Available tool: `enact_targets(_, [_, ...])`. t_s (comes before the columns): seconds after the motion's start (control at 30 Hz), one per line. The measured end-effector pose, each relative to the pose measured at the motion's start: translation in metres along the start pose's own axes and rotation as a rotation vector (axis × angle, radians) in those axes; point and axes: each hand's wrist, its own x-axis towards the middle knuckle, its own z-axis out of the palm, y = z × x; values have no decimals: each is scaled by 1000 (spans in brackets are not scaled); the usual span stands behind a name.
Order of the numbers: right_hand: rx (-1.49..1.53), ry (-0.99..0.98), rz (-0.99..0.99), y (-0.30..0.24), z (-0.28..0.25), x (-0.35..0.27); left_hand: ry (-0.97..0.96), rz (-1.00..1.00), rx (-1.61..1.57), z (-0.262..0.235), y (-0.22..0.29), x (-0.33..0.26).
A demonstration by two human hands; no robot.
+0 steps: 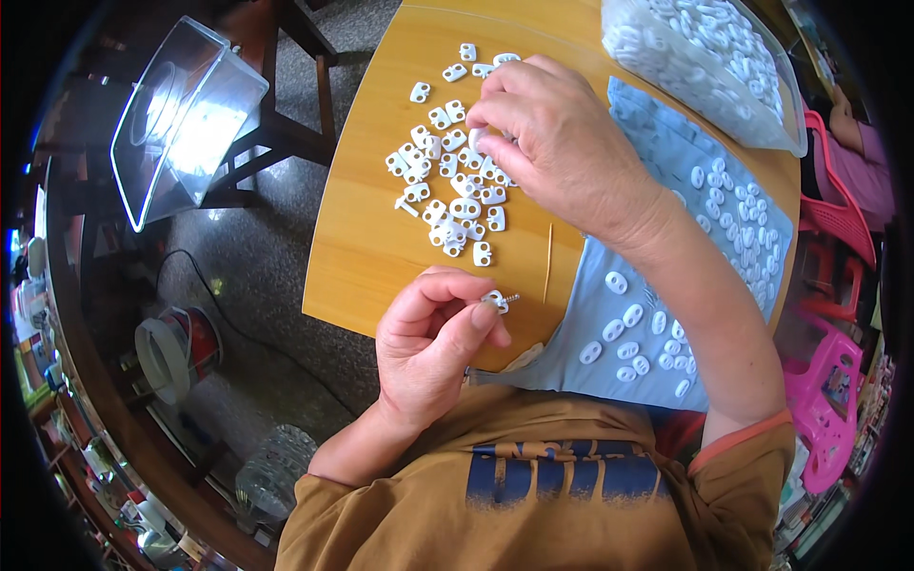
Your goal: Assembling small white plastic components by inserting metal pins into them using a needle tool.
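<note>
Left of the blue cloth (590, 309), the left hand (427, 333) is pinching a white piece (494, 302) with a threaded-looking pin (511, 298), the right hand (566, 138) gripping a white bit (478, 140). Pin could be dropping if the left grip is loosening.

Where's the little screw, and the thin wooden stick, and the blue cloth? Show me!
Little screw (512, 299): head view, on its threaded end, by the left hand's (424, 333) fingertips.
Thin wooden stick (548, 264): head view, about halfway along it.
Blue cloth (592, 309): head view, on a bare part near its left edge.
</note>
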Motion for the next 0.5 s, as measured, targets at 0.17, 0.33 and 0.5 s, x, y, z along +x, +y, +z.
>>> enact_targets(0.17, [147, 22, 52, -11, -8, -2, 3, -21, -29, -2, 0, 0])
enact_targets(0.33, [898, 49, 609, -45, -43, -31, 28, -79, -102, 4, 6, -4])
enact_targets(0.5, [1306, 78, 926, -66, -75, -77, -51, -61, -131, 27, 6, -6])
